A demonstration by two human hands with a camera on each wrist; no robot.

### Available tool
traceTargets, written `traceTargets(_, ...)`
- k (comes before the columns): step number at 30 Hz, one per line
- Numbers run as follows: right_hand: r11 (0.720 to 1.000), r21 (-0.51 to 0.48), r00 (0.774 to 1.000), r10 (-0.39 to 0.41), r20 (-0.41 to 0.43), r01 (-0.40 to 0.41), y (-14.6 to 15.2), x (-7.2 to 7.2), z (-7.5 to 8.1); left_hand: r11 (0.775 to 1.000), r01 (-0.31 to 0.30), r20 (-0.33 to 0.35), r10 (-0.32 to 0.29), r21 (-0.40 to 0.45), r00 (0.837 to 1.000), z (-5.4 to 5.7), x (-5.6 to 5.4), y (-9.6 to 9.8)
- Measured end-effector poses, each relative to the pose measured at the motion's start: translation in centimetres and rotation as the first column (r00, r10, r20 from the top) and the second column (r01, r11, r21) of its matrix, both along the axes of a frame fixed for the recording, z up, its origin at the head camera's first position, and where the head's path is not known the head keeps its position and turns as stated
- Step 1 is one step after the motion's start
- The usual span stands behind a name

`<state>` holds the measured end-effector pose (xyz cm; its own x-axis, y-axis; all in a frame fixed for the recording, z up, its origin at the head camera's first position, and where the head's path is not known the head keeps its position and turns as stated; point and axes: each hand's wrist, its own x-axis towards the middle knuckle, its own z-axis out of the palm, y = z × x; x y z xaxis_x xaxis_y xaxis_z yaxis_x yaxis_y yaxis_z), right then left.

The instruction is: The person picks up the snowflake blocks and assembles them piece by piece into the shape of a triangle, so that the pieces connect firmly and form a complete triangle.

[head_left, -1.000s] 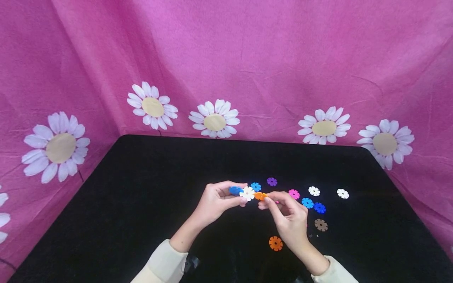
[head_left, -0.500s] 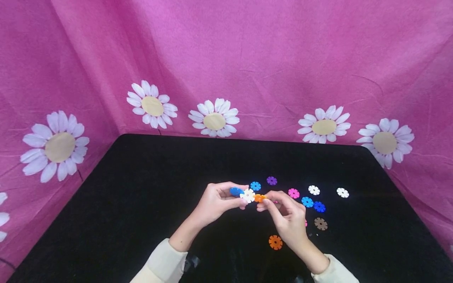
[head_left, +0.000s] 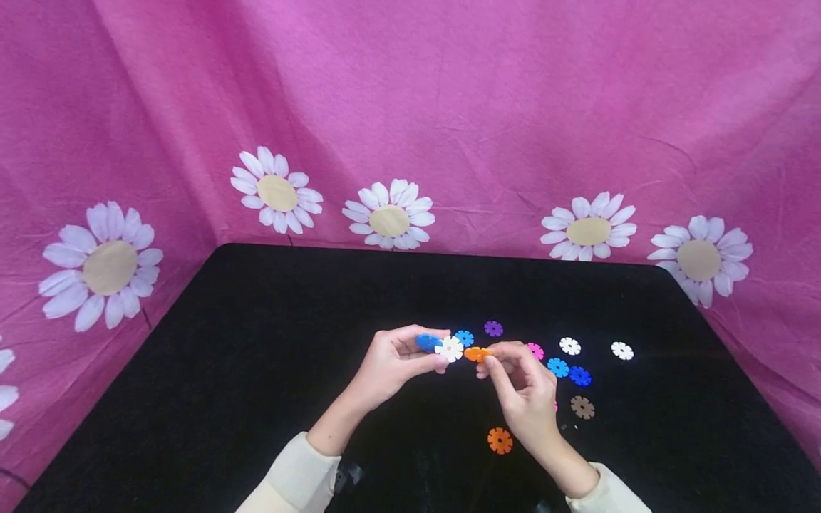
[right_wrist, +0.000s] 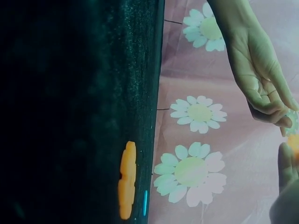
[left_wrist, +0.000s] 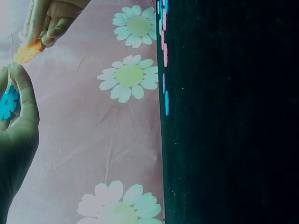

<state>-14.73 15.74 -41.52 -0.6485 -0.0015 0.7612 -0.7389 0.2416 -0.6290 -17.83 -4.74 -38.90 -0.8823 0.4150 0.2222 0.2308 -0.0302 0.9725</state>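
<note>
Above the table, my left hand (head_left: 393, 362) pinches a white notched plastic disc (head_left: 449, 349) between thumb and fingers. A blue notched disc (head_left: 427, 343), tilted nearly edge-on, joins it on the palm side. To the right, my right hand (head_left: 527, 390) pinches an orange notched disc (head_left: 476, 354) by its far edge, with a narrow dark gap between it and the white one. In the left wrist view the blue disc (left_wrist: 8, 103) sits inside the curve of the left hand, and the orange disc (left_wrist: 28, 52) is close by the fingertips.
Several loose notched discs lie on the black table (head_left: 256, 356): an orange disc (head_left: 499, 441) near the front, a brown disc (head_left: 582, 407), a dark blue disc (head_left: 580, 376), a white disc (head_left: 622, 350) and a purple disc (head_left: 493, 328). A pink flowered cloth (head_left: 449, 107) stands behind.
The orange disc met the white disc's edge half a second ago. Now my right hand has drawn it slightly right and up, apart from the white one. My left hand barely moved.
</note>
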Motion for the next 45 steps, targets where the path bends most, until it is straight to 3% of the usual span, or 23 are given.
traceTargets(5, 1.0, 0.007, 1.0, 0.021, -0.002, -0.021, -0.05, 0.03, 0.03, 1.0, 0.008, -0.003, -0.008, 0.005, 1.0, 0.08, -0.03, -0.1)
traceTargets(28, 0.992, 0.109, 0.997, -0.061, -0.057, 0.067, -0.01, 0.01, -0.1, 1.0, 0.031, -0.008, -0.031, -0.004, 0.999, -0.15, 0.08, 0.09)
traceTargets(38, 0.985, 0.138, 0.987, -0.081, -0.141, 0.101, -0.36, 0.11, 0.12, 0.999, 0.029, -0.006, -0.029, -0.014, 1.0, -0.29, 0.08, 0.12)
traceTargets(45, 0.969, 0.206, 0.965, -0.085, -0.247, 0.138, -0.23, -0.04, 0.05, 0.998, 0.052, -0.042, -0.054, -0.033, 0.998, -0.29, 0.18, 0.12)
